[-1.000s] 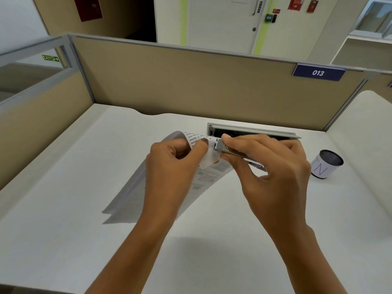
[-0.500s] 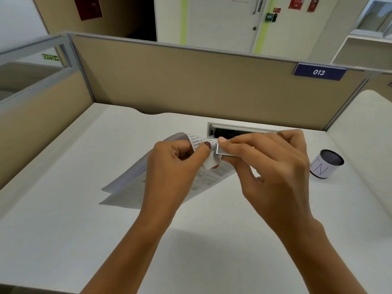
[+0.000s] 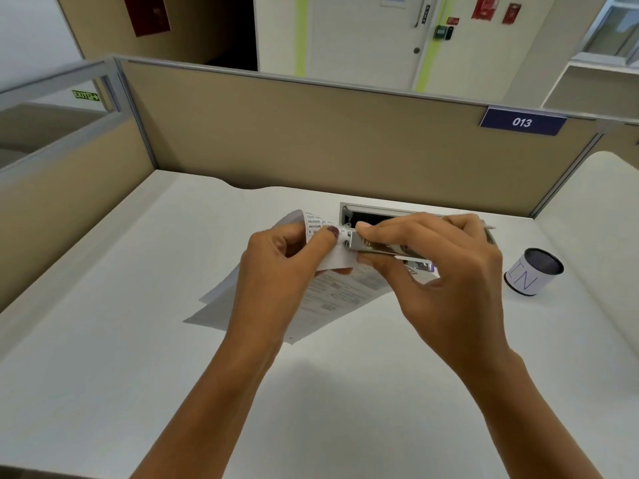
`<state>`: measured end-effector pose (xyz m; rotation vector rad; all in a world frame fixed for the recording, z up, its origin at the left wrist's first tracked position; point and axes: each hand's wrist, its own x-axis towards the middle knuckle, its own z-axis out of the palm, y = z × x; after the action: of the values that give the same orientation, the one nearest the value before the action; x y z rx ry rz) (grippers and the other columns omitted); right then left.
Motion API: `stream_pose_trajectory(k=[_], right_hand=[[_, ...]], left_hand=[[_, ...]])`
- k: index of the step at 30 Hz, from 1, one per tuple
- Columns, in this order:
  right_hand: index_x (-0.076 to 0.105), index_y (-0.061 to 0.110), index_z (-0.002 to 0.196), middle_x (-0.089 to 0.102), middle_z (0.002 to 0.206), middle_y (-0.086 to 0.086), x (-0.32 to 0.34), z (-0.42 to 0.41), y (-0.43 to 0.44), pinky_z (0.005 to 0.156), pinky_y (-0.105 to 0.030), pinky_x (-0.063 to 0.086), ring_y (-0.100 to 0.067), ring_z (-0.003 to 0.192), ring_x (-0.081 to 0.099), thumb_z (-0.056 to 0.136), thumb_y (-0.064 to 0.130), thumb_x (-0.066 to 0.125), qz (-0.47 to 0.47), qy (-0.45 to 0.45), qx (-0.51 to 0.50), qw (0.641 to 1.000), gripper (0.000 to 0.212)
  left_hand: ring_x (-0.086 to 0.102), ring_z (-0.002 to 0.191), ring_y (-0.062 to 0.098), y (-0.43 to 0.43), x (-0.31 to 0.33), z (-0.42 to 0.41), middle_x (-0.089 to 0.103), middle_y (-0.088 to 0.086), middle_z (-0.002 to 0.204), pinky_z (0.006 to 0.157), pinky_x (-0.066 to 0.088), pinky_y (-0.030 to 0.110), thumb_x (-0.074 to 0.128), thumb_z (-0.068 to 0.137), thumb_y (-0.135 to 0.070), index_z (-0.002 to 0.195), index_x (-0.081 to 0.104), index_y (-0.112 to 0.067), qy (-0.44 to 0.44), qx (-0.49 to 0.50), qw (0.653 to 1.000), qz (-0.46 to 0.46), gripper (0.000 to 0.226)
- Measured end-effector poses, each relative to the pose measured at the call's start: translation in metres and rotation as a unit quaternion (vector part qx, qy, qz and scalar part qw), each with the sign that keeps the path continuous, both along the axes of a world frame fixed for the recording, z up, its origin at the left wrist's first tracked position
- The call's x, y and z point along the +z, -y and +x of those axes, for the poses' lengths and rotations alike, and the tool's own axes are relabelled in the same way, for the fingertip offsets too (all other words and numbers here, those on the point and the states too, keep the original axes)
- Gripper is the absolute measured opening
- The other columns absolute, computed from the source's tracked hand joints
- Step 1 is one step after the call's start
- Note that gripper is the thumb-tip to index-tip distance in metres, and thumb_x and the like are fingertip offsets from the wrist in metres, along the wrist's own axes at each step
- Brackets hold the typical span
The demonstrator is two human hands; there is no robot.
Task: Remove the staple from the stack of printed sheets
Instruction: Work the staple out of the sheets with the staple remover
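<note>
Two hands meet above the middle of the worktop [image 3: 138,340], just this side of the cable slot [image 3: 380,213]. The left hand [image 3: 273,271] pinches the curled-up corner of the stack of printed sheets [image 3: 332,293], thumb on top; the rest of the stack trails down onto the worktop. The right hand [image 3: 446,271] is closed round a small metal tool [image 3: 375,245], seemingly a stapler, whose left end touches that corner beside the thumb. The staple is too small to make out and is presumably at the tool's tip. Judged step: prying. Advice: hold the paper taut close to the tip, slide under the crown and lever gently without twisting, or the corner may tear. The thumb sits very near the tip, so a slip is a risk.
</note>
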<state>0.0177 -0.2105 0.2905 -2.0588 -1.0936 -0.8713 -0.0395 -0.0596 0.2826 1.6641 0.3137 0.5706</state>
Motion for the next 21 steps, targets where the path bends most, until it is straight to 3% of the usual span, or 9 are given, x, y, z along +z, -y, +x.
stream_pose_trajectory(k=[4, 7, 11, 18, 21], right_hand=[[0.075, 0.016, 0.099, 0.075, 0.095, 0.005, -0.006, -0.002, -0.001, 0.073, -0.038, 0.041, -0.015, 0.083, 0.067, 0.08, 0.023, 0.077, 0.01, -0.033, -0.027, 0.999, 0.019], [0.073, 0.018, 0.1, 0.074, 0.096, 0.007, -0.008, -0.002, -0.002, 0.072, -0.036, 0.043, 0.0, 0.082, 0.056, 0.08, 0.026, 0.077, 0.021, -0.051, -0.03, 0.998, 0.022], [0.07, 0.023, 0.098, 0.063, 0.094, 0.023, -0.011, -0.005, -0.004, 0.071, -0.035, 0.046, 0.015, 0.082, 0.047, 0.081, 0.029, 0.075, 0.049, -0.079, -0.037, 0.995, 0.019], [0.073, 0.021, 0.099, 0.073, 0.095, 0.01, -0.013, -0.009, -0.005, 0.071, -0.025, 0.043, -0.01, 0.079, 0.063, 0.079, 0.031, 0.075, 0.071, -0.096, -0.043, 0.992, 0.022], [0.074, 0.018, 0.099, 0.075, 0.096, 0.006, -0.016, -0.008, -0.006, 0.073, -0.022, 0.04, -0.006, 0.08, 0.06, 0.079, 0.032, 0.075, 0.071, -0.092, -0.048, 0.992, 0.024]], left_hand=[[0.068, 0.068, 0.0, 0.001, -0.003, 0.003, 0.073, -0.02, 0.073, 0.053, 0.046, 0.006, 0.06, 0.088, -0.035, 0.081, 0.072, -0.033, 0.001, -0.016, 0.999, -0.038, 0.014], [0.069, 0.075, 0.002, 0.002, -0.006, 0.005, 0.073, -0.02, 0.081, 0.057, 0.049, 0.009, 0.057, 0.089, -0.04, 0.091, 0.07, -0.036, -0.008, -0.025, 0.999, -0.042, 0.014], [0.071, 0.085, 0.011, 0.005, -0.01, 0.006, 0.073, -0.016, 0.094, 0.071, 0.057, 0.021, 0.056, 0.089, -0.04, 0.103, 0.068, -0.033, -0.003, -0.029, 0.998, -0.049, 0.02], [0.071, 0.08, 0.005, 0.006, -0.012, 0.007, 0.071, -0.026, 0.085, 0.061, 0.054, 0.013, 0.061, 0.086, -0.032, 0.091, 0.067, -0.037, 0.01, -0.029, 0.994, -0.106, 0.009], [0.071, 0.078, 0.005, 0.007, -0.014, 0.008, 0.071, -0.028, 0.079, 0.062, 0.055, 0.015, 0.064, 0.085, -0.028, 0.09, 0.066, -0.037, 0.009, -0.037, 0.988, -0.148, 0.01]])
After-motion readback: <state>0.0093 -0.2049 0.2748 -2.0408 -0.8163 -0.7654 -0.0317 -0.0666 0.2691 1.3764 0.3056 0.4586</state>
